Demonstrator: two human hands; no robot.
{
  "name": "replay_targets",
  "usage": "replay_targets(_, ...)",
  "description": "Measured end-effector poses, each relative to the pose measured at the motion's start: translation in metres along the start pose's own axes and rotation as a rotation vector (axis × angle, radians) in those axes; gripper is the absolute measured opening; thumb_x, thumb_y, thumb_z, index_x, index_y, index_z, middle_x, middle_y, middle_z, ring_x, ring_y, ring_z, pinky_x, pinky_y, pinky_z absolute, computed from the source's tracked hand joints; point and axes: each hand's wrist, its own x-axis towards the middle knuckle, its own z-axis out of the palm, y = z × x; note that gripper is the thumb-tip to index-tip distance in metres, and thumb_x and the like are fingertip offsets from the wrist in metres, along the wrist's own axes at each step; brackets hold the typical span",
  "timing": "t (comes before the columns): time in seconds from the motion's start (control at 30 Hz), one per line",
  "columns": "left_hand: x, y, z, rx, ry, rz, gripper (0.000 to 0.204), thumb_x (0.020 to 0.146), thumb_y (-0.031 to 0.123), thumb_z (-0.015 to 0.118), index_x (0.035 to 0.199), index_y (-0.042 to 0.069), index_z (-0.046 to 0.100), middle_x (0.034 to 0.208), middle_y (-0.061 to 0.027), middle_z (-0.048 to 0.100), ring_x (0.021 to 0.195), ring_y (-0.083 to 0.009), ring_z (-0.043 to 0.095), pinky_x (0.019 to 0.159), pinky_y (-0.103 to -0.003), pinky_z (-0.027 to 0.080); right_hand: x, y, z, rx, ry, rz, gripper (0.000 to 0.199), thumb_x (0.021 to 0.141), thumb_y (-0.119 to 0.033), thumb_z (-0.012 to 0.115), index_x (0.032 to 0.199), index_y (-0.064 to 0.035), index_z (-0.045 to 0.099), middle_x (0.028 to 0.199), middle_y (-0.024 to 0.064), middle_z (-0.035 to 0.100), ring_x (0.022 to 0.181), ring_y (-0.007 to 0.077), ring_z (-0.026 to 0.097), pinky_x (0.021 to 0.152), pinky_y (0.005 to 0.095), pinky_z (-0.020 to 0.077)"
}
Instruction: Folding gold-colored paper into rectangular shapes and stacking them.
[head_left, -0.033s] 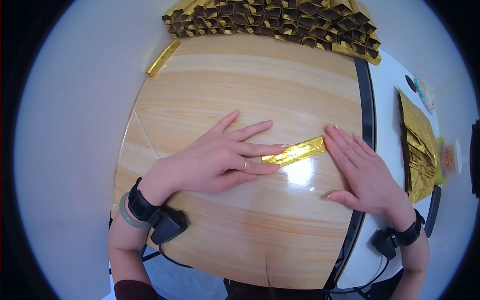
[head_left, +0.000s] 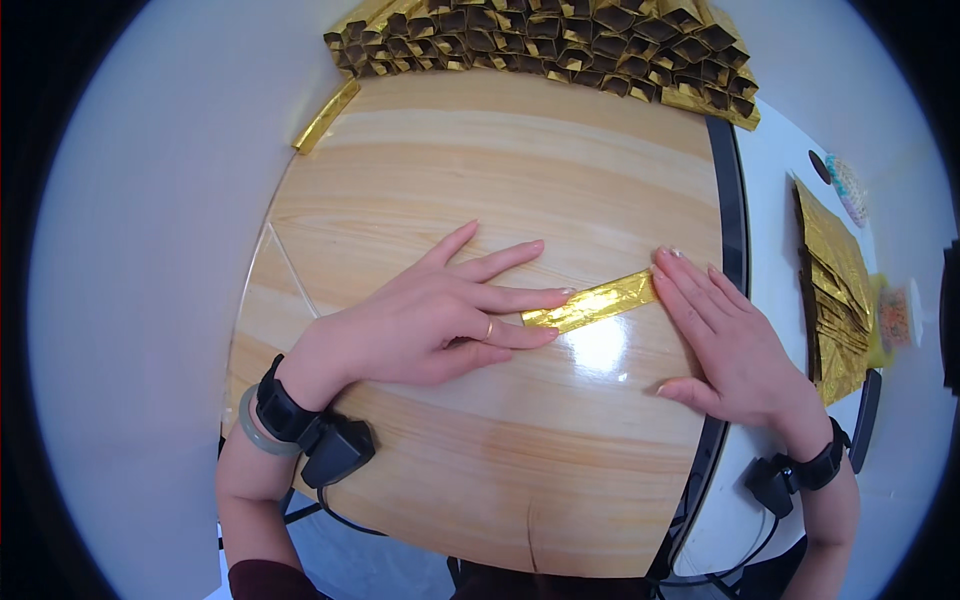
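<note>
Gold folded foil lies at the wooden table's far-left edge. The left hand, fingers spread, rests two fingertips on a flat gold strip mid-table; the right hand, fingers together, thumb apart, touches its right end. Neither grasps anything. Gold sheets lie farther right.
</note>
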Motion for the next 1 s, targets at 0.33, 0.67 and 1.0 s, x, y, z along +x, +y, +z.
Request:
replay_targets(0.33, -0.003, 0.003, 0.001, -0.076, 0.071, -0.023, 0.036, 0.087, 0.023, 0.063, 0.121, 0.035, 0.065, 0.156, -0.0031, 0.029, 0.145, -0.0379, 0.016, 0.113, -0.061, 0.011, 0.012, -0.030, 0.002, -0.065, 0.043, -0.031, 0.096, 0.083, -0.068, 0.050, 0.143, 0.0051, 0.032, 0.149, 0.0174, 0.036, 0.140, 0.0270, 0.033, 0.116, 0.0449, 0.0212)
replay_targets(0.67, -0.006, 0.001, 0.001, 0.002, 0.027, 0.009, 0.038, 0.090, 0.024, 0.059, 0.126, 0.035, 0.061, 0.154, 0.0037, 0.032, 0.145, -0.0362, 0.017, 0.113, -0.062, 0.015, 0.033, -0.031, 0.004, 0.075, -0.008, -0.172, 0.082, 0.090, -0.060, 0.047, 0.144, -0.0002, 0.033, 0.149, 0.0154, 0.037, 0.140, 0.0249, 0.033, 0.115, 0.0420, 0.0242)
replay_targets(1.0, -0.006, 0.007, -0.001, 0.088, 0.045, 0.042, 0.037, 0.090, 0.019, 0.058, 0.125, 0.032, 0.061, 0.144, 0.0135, 0.046, 0.143, -0.0331, 0.025, 0.111, -0.065, 0.017, 0.010, -0.001, -0.001, -0.011, -0.018, -0.004, 0.073, 0.094, -0.052, 0.044, 0.148, -0.0052, 0.029, 0.152, 0.0113, 0.033, 0.141, 0.0252, 0.030, 0.116, 0.0462, 0.0218)
